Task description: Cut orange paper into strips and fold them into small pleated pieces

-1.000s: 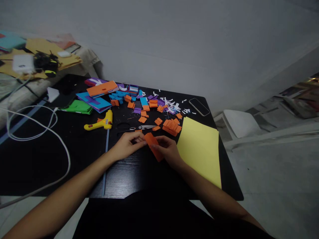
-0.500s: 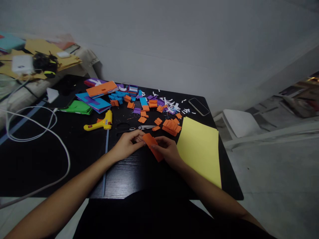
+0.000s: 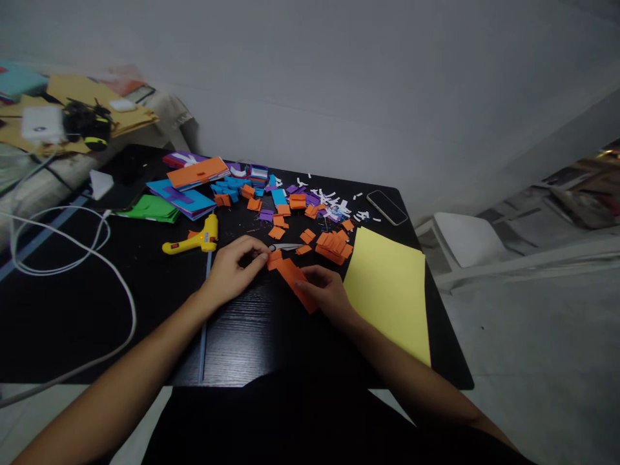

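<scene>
Between the thumb and fingers of my right hand point(image 3: 325, 290) is an orange paper strip point(image 3: 296, 284), held at a slant over the black table. My left hand point(image 3: 239, 265) pinches a small orange paper piece point(image 3: 274, 259) at the strip's upper left end; whether the two pieces touch, I cannot tell. Just behind lie scissors point(image 3: 285, 246), their blades showing and their handles hidden by my left hand. A pile of folded orange paper pieces point(image 3: 332, 247) sits beyond my right hand.
A yellow glue gun point(image 3: 196, 237) lies left of my hands. Yellow paper sheets point(image 3: 387, 290) lie at the right, with a phone point(image 3: 386, 206) behind. White paper scraps point(image 3: 334, 205) litter the back. A white cable point(image 3: 121, 278) loops across the left side.
My left hand has shifted left, away from the strip, and now shows a small orange piece in its fingers. It now covers the scissors' handles. My right hand has stayed nearly still.
</scene>
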Action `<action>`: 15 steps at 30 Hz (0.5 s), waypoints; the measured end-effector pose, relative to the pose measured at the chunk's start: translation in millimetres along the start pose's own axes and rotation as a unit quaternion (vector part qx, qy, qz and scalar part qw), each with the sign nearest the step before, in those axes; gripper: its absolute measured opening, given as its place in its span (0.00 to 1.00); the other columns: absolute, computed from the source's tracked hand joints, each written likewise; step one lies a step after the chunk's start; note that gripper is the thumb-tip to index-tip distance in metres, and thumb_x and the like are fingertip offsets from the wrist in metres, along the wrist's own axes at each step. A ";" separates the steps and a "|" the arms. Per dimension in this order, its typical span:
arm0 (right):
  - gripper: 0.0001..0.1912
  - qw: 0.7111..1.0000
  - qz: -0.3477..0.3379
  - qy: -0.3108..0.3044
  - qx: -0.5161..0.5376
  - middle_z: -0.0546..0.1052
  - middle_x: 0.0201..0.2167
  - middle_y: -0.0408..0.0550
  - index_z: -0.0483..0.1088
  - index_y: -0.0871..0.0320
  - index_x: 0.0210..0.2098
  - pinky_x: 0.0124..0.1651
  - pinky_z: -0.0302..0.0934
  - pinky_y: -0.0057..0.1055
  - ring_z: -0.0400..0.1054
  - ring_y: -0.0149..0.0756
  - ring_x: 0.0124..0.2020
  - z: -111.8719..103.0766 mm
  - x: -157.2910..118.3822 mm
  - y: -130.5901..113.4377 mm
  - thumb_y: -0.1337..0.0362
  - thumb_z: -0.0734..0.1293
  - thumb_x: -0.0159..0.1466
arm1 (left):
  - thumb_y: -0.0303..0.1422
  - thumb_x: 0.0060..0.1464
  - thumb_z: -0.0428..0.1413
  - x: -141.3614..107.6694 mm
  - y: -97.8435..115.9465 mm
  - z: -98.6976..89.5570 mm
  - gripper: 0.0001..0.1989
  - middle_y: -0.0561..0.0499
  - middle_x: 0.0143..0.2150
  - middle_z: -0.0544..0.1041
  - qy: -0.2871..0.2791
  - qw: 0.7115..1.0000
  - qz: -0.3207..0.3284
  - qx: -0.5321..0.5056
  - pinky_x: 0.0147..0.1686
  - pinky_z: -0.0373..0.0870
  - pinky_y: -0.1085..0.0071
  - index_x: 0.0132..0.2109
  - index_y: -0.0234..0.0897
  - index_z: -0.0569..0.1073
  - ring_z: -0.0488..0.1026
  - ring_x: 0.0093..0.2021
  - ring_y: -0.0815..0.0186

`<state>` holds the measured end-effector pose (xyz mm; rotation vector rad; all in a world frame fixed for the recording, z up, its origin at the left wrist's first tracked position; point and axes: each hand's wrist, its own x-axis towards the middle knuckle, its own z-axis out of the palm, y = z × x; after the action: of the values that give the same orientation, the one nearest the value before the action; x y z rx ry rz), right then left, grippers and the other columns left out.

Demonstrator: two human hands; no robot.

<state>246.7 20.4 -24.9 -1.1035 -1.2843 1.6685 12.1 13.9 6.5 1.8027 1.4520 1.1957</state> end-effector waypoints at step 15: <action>0.14 0.998 -0.026 -0.012 -0.063 0.84 0.34 0.45 0.80 0.55 0.37 0.47 0.73 0.39 0.79 0.40 0.37 2.3 -5.4 -5.8 0.58 0.80 0.53 | 0.38 0.63 0.58 -11.1 4.0 15.9 0.10 0.50 0.36 0.81 -0.145 0.989 -0.009 -0.032 0.35 0.68 0.72 0.40 0.37 0.79 0.76 0.35 0.65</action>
<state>246.8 16.0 -18.0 -1.1163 -1.4382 1.5852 27.6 4.2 -1.0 1.8283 1.2468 0.9136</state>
